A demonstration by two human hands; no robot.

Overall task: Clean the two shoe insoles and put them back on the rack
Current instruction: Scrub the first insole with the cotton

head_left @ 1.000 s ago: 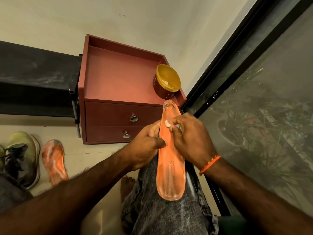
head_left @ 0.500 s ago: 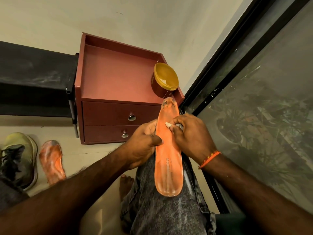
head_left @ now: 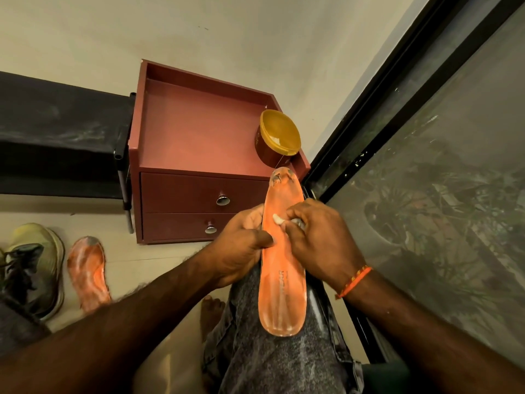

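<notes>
An orange insole lies lengthwise on my right thigh, toe end pointing away and smudged grey. My left hand grips its left edge at mid-length, thumb on top. My right hand pinches a small white wad and presses it on the insole's upper half. A second orange insole, streaked with white, lies on the floor at the left. The black shoe rack stands at the far left.
A reddish two-drawer cabinet stands ahead, with a yellow-lidded jar on its right front corner. An olive sneaker sits beside the floor insole. A dark-framed glass window runs along the right. My bare foot rests on the floor.
The view has shifted slightly. My right hand with the white wad has stayed on the insole's upper half, rubbing with small movements; my left hand keeps its grip.
</notes>
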